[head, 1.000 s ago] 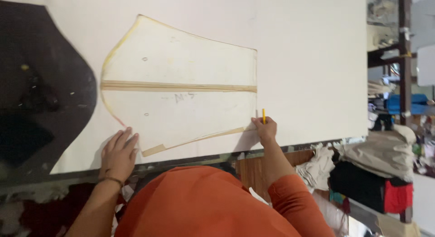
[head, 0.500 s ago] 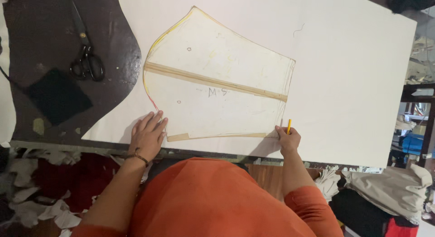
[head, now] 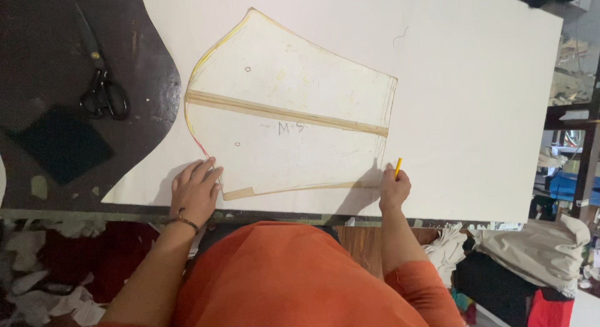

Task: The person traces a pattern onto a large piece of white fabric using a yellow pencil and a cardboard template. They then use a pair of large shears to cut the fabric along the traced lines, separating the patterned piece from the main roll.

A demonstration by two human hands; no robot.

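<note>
A cream card pattern piece (head: 294,108) with a taped band across its middle lies flat on a large white sheet (head: 475,102) that covers the dark table. My left hand (head: 195,191) rests flat, fingers spread, on the pattern's lower left corner. My right hand (head: 394,188) is closed around a yellow pencil (head: 397,168), its tip at the pattern's lower right corner. An orange shirt fills the bottom of the view.
Black scissors (head: 100,83) and a black square pad (head: 62,144) lie on the bare dark table (head: 37,45) at the left. Fabric scraps (head: 37,271) pile up below the table's near edge. Bundled cloth (head: 531,252) and shelving stand at the right.
The view has swung left, so the scissors and black pad now show. My right hand with the pencil stays at the pattern's lower right corner; my left hand stays pressed on the lower left.
</note>
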